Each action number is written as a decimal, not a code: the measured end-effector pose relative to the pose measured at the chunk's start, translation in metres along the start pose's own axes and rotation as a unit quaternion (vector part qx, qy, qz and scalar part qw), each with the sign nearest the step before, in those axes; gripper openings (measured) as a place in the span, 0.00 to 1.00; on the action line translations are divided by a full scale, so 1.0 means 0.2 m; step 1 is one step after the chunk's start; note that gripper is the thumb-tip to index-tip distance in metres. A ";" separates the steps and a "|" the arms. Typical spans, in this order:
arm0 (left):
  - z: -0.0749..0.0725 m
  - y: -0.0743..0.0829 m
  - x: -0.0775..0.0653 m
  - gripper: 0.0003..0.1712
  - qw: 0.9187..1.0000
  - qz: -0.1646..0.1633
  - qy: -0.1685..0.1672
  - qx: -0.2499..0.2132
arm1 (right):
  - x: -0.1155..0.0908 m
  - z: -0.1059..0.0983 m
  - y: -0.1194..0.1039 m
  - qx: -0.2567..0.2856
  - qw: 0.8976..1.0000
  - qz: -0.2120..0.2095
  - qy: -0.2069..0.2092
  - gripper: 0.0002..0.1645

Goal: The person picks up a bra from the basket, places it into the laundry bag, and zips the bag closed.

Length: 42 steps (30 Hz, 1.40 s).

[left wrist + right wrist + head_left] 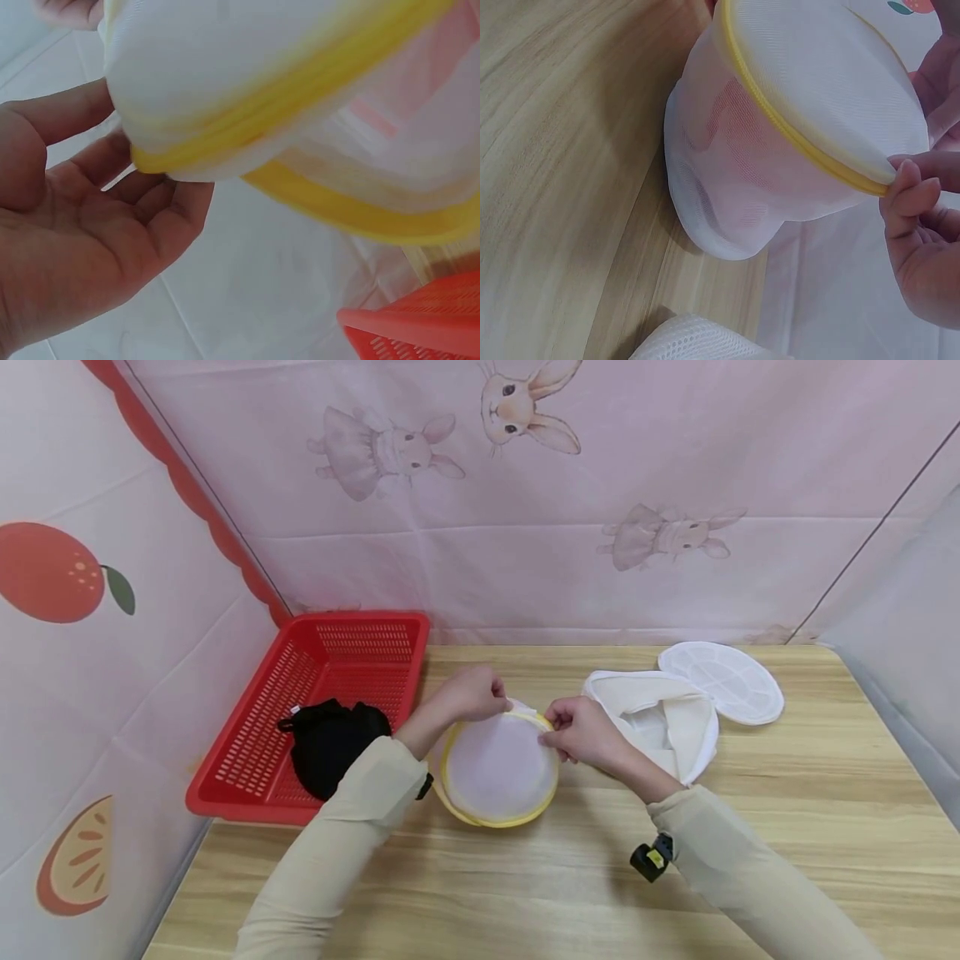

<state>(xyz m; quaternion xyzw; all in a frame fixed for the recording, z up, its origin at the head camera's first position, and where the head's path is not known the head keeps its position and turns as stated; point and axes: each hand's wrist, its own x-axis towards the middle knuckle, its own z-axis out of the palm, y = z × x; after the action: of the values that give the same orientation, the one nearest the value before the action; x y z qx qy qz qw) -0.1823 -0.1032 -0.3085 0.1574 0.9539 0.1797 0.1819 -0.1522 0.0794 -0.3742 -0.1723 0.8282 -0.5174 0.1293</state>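
A round white mesh laundry bag [501, 768] with yellow trim stands on the table before me, its top facing up and toward me. My left hand [474, 693] pinches the far edge of the bag, near a small white tab. At the bag's right rim, my right hand [585, 729] pinches the yellow zipper edge [810, 150] between thumb and fingers; whether a zipper pull sits in that grip cannot be told. Through the thin mesh wall [735, 165] a pinkish tint shows. In the left wrist view the yellow band [300, 90] runs past my left fingers [112, 157].
A red plastic basket [247, 718] at the left holds a black fabric item [337, 747]. To the right lies a white padded mesh bag [652, 718], opened, with its round lid [723, 681] folded back. Patterned cloth walls [510, 577] bound the table [787, 827] behind and left.
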 end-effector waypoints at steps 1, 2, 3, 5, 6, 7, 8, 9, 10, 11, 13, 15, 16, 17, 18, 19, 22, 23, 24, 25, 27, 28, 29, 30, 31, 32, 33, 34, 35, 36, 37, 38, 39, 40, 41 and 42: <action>0.00 0.00 0.00 0.14 1.000 -0.002 -0.001 0.000 | 0.00 0.00 0.00 0.000 1.000 -0.001 0.001 0.05; 0.00 0.00 0.00 0.14 1.000 -0.005 -0.001 -0.005 | 0.00 0.00 0.00 0.001 1.000 -0.002 0.001 0.05; 0.00 0.00 0.00 0.14 1.000 -0.007 0.002 -0.009 | 0.00 0.00 0.00 0.001 1.000 -0.003 0.003 0.06; 0.00 0.00 0.00 0.16 1.000 -0.007 0.012 -0.017 | 0.00 0.01 0.00 0.001 1.000 -0.003 0.004 0.06; 0.00 0.00 0.00 0.17 1.000 -0.008 0.017 -0.021 | 0.00 0.01 0.00 0.001 1.000 -0.002 0.005 0.06; 0.00 0.00 -0.01 0.17 0.999 -0.013 0.022 -0.028 | 0.00 0.01 0.00 0.002 1.000 -0.002 0.006 0.06; 0.01 0.00 -0.01 0.17 0.999 -0.016 0.030 -0.034 | 0.00 0.01 0.00 0.002 1.000 -0.002 0.006 0.06; 0.01 0.00 -0.01 0.16 0.998 -0.017 0.043 -0.038 | 0.00 0.01 0.00 0.002 1.000 -0.002 0.006 0.06; 0.01 0.00 -0.01 0.15 0.997 -0.022 0.055 -0.047 | 0.00 0.01 -0.01 0.003 1.000 -0.001 0.006 0.06; 0.02 0.00 -0.02 0.13 0.996 -0.025 0.070 -0.053 | 0.00 0.01 -0.01 0.004 1.000 -0.001 0.005 0.06; 0.02 0.00 -0.02 0.09 0.992 -0.034 0.100 -0.065 | -0.01 0.01 -0.02 0.010 1.000 0.002 0.003 0.06; 0.03 -0.01 -0.02 0.05 0.988 -0.036 0.129 -0.075 | -0.01 0.01 -0.02 0.015 1.000 0.004 0.000 0.07; 0.04 -0.01 -0.02 0.04 0.986 -0.038 0.139 -0.081 | -0.01 0.01 -0.02 0.020 1.000 0.005 -0.002 0.07; 0.04 -0.01 -0.02 0.04 0.985 -0.038 0.148 -0.085 | 0.00 0.02 -0.03 0.025 1.000 0.005 -0.004 0.07; 0.04 -0.01 -0.03 0.04 0.983 -0.038 0.158 -0.088 | 0.00 0.02 -0.03 0.029 1.000 0.006 -0.006 0.08; 0.05 -0.02 -0.03 0.04 0.981 -0.038 0.166 -0.093 | 0.00 0.02 -0.03 0.032 0.999 0.007 -0.008 0.08; 0.05 -0.03 -0.02 0.03 0.977 -0.039 0.185 -0.100 | -0.01 0.02 -0.04 0.042 0.999 0.011 -0.012 0.08; 0.06 -0.03 -0.02 0.03 0.976 -0.041 0.189 -0.104 | -0.01 0.02 -0.04 0.045 0.999 0.013 -0.012 0.09; 0.06 -0.03 -0.02 0.03 0.974 -0.043 0.194 -0.107 | -0.01 0.02 -0.04 0.049 0.999 0.018 -0.012 0.09; 0.06 -0.04 -0.02 0.03 0.973 -0.047 0.195 -0.115 | -0.01 0.02 -0.03 0.054 0.998 0.021 -0.013 0.09; 0.06 -0.04 -0.02 0.04 0.971 -0.052 0.200 -0.123 | -0.01 0.02 -0.03 0.068 0.997 0.026 -0.015 0.09; 0.06 -0.05 -0.02 0.04 0.970 -0.055 0.202 -0.127 | -0.01 0.02 -0.03 0.076 0.997 0.029 -0.016 0.09; 0.06 -0.05 -0.02 0.03 0.968 -0.060 0.204 -0.132 | -0.01 0.02 -0.02 0.081 0.996 0.031 -0.018 0.09; 0.06 -0.05 -0.03 0.03 0.967 -0.064 0.206 -0.134 | -0.01 0.02 -0.02 0.086 0.996 0.034 -0.018 0.09; 0.06 -0.06 -0.03 0.03 0.967 -0.068 0.207 -0.132 | -0.01 0.03 -0.02 0.091 0.995 0.036 -0.019 0.09; 0.05 -0.06 -0.03 0.03 0.967 -0.072 0.208 -0.130 | -0.01 0.03 -0.01 0.097 0.994 0.038 -0.019 0.09; 0.05 -0.07 -0.03 0.03 0.966 -0.077 0.208 -0.129 | -0.01 0.03 -0.01 0.101 0.994 0.040 -0.018 0.09; 0.05 -0.07 -0.04 0.02 0.966 -0.081 0.208 -0.129 | -0.02 0.03 0.00 0.105 0.993 0.043 -0.018 0.09; 0.05 -0.07 -0.04 0.02 0.966 -0.085 0.208 -0.127 | -0.02 0.03 0.00 0.110 0.993 0.045 -0.019 0.09; 0.05 -0.08 -0.04 0.02 0.966 -0.086 0.207 -0.125 | -0.02 0.03 0.01 0.115 0.992 0.046 -0.019 0.09; 0.05 -0.08 -0.04 0.02 0.967 -0.085 0.206 -0.126 | -0.03 0.03 0.01 0.121 0.991 0.047 -0.020 0.09; 0.05 -0.09 -0.04 0.02 0.967 -0.083 0.205 -0.127 | -0.03 0.04 0.01 0.124 0.991 0.046 -0.022 0.09; 0.05 -0.09 -0.04 0.02 0.967 -0.081 0.205 -0.127 | -0.03 0.04 0.02 0.126 0.991 0.045 -0.025 0.09; 0.05 -0.09 -0.04 0.02 0.967 -0.077 0.204 -0.129 | -0.04 0.03 0.02 0.127 0.991 0.044 -0.030 0.09; 0.04 -0.09 -0.04 0.02 0.968 -0.074 0.203 -0.130 | -0.04 0.03 0.02 0.125 0.991 0.043 -0.035 0.09; 0.04 -0.09 -0.05 0.02 0.968 -0.071 0.202 -0.134 | -0.04 0.03 0.02 0.120 0.991 0.039 -0.042 0.09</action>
<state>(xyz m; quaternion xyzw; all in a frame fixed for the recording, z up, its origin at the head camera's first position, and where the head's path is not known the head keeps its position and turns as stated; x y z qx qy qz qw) -0.1750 -0.1198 -0.3202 0.0239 0.9469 0.3202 0.0175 -0.1438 0.0798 -0.3798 -0.1446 0.7601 -0.6000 0.2036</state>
